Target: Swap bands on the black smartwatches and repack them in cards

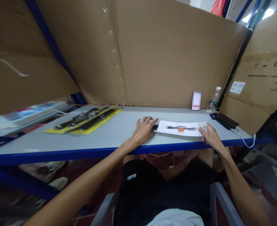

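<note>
A long white card (182, 128) with a printed picture of a two-handled tool lies at the table's front edge, partly over it. My right hand (210, 135) grips its right end, thumb on top and fingers beneath. At the card's left end, my left hand (144, 129) rests with its fingers spread, touching a small dark item in clear wrap; most of that item is hidden. On the left of the table, several black tools (91, 116) in packaging lie on yellow cards (82, 131).
A phone (196, 101) leans upright against the cardboard wall (164, 56). Beside it stands a water bottle (214, 100). A black case (225, 121) with a white cable lies at the right. The blue table edge (82, 155) runs above my lap.
</note>
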`<state>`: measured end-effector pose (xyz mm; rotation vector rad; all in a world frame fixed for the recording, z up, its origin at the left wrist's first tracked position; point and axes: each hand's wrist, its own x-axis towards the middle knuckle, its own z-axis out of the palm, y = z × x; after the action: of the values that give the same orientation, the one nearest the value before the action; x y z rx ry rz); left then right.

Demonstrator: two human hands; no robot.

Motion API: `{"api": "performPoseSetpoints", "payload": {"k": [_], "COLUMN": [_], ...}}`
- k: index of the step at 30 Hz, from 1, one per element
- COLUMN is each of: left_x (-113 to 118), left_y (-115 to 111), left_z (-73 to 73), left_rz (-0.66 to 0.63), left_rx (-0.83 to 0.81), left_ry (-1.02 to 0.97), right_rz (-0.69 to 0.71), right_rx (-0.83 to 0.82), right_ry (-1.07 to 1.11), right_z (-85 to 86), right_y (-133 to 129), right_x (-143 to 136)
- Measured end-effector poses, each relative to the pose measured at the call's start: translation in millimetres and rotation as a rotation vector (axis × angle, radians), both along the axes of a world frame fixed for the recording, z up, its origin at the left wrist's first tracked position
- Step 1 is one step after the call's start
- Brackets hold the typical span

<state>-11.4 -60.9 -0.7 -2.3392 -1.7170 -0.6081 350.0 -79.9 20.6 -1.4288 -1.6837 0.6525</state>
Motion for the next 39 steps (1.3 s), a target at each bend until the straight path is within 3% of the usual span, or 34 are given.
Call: {"api": "performPoseSetpoints", "payload": {"k": [4, 9, 11, 13, 20, 25, 32, 39], "left_x": [-33.0, -53.2, -50.3, -46.8, -40.6, -29.0, -21.4, -4.1], "left_y": [0.9, 1.8, 5.1, 9.9, 24.2, 16.3, 2.4, 11.6], "left_z": [-4.5, -11.6, -10.2, -5.2, 10.2, 2.8, -2.3, -9.7], "left_rz": [-0.024, 0.149, 0.104, 0.032, 0.013, -0.004, -0.070, 0.030], "left_rx": [-0.015, -0.063, -0.176, -0.270, -0.379, -0.345, -0.280, -0.106], "left_ry": [-0.274, -1.201, -1.518, -1.664, -1.721, -1.771, -1.749, -1.664], "right_rz": [0.029, -0.054, -0.105, -0.159, -0.226, -0.303, -0.256, -0.338], "right_rx": [-0.113, -0.058, -0.054, -0.045, -0.051, -0.010, 0.008, 0.083], "right_ry": [-0.008, -0.270, -0.391, -0.477, -0.647, -0.719, -0.659, -0.677], "right_z": [-3.2, -13.2, -14.7, -14.6, -10.0, -15.7, -18.8, -15.3], "right_y": [52.3, 87.7, 91.6, 93.2, 98.0, 101.0, 104.8, 91.5], "right_x": [7.9, 14.5, 14.3, 13.1, 8.6, 11.0, 25.4, 12.8]}}
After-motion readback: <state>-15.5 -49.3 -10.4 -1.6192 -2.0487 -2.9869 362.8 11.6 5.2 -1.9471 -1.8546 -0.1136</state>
